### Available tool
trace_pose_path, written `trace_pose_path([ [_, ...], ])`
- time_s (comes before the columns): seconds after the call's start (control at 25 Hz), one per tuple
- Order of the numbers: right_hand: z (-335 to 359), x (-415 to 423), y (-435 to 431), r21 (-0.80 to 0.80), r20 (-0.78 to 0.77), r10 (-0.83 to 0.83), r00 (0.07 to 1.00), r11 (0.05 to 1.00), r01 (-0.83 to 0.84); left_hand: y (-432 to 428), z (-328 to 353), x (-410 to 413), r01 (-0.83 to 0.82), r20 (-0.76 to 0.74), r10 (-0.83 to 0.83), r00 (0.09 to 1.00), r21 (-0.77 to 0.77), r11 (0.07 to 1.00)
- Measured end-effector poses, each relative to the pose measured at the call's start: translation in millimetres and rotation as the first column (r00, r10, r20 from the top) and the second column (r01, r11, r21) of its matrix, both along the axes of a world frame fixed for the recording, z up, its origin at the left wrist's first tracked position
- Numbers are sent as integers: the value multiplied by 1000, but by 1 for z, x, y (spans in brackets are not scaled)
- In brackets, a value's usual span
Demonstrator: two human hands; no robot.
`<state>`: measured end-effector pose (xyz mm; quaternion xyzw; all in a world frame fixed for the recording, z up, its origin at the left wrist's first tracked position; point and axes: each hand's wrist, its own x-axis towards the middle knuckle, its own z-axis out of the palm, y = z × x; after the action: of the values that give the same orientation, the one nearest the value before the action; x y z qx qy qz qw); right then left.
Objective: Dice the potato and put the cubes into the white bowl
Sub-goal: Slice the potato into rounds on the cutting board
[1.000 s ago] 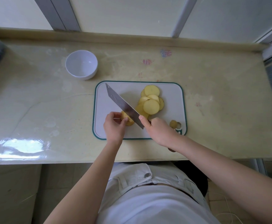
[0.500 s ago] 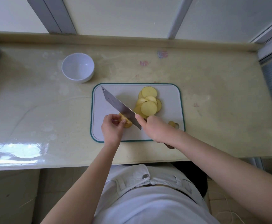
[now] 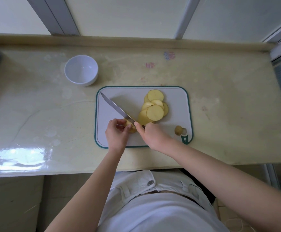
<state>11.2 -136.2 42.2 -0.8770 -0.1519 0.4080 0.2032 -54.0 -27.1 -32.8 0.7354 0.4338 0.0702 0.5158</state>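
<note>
Head view, kitchen table seen from above. Item one: board, white with a green rim, lying square to the person so that both hands work over it. Item two: knife, blade slanting from the board's far left corner down to the right hand. That hand is clamped round the handle, which it mostly hides, with the forefinger laid forward against the blade, probably to steer the cut. Item three: stub of potato, on the board near its front edge, just under the heel of the blade. The left hand pinches it with curled fingers, fingertips tucked back from the edge, likely to keep it from rolling. Item four: slices, a loose overlapping heap of rounds right of the blade, pushed clear of the cutting line. Item five: end cap, a small offcut beside the board's hanging hole. Item six: bowl, white, empty, on the table just beyond the board's far left corner, within reach for loading. Status, by judgement: slicing nearly finished, no cubes cut yet.
</note>
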Motion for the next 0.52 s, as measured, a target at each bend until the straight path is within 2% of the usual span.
trace_pose_path([
  [0.52, -28, -1, -8, 39, 30, -25, 999, 999, 24, 1, 1, 1, 24, 0, -24, 1000, 1, 1000],
])
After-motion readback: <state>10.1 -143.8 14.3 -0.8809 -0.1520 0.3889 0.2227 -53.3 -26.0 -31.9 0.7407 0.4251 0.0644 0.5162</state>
